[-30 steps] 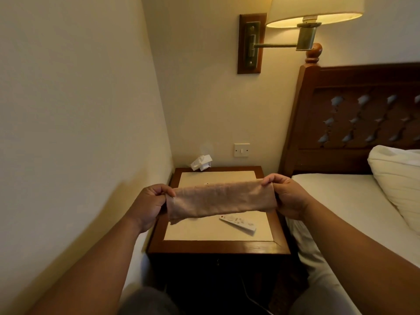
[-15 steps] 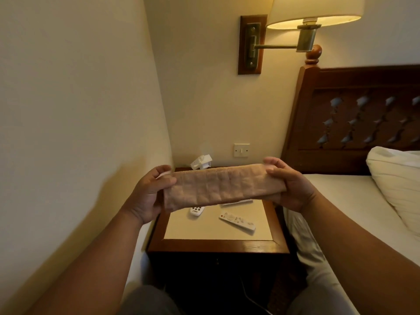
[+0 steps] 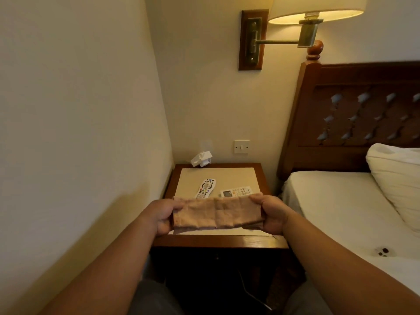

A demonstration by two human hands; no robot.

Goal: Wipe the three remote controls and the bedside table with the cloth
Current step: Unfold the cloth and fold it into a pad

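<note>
Nearest to the person, both hands hold the cloth (image 3: 216,213) stretched out flat between them: the left hand (image 3: 162,215) has its grip pinched on the left end, the right hand (image 3: 271,213) has its grip pinched on the right end. The cloth's long axis runs left to right, crosswise over the front part of the desk (image 3: 218,242), above the surface rather than on it, as far as I can judge.

Just beyond the cloth's far edge lie two remotes on the pale inset top. The round-headed remote (image 3: 205,188) sits left of centre, its length running away from the person, so it lies nearer the left hand. The white remote (image 3: 236,192) with a small screen lies more crosswise, right of centre, nearer the right hand; its near edge is hidden by the cloth. (A third remote isn't visible; it may be under the cloth.)

Further back, in the desk's far left corner, sits a tissue box (image 3: 201,159).
</note>
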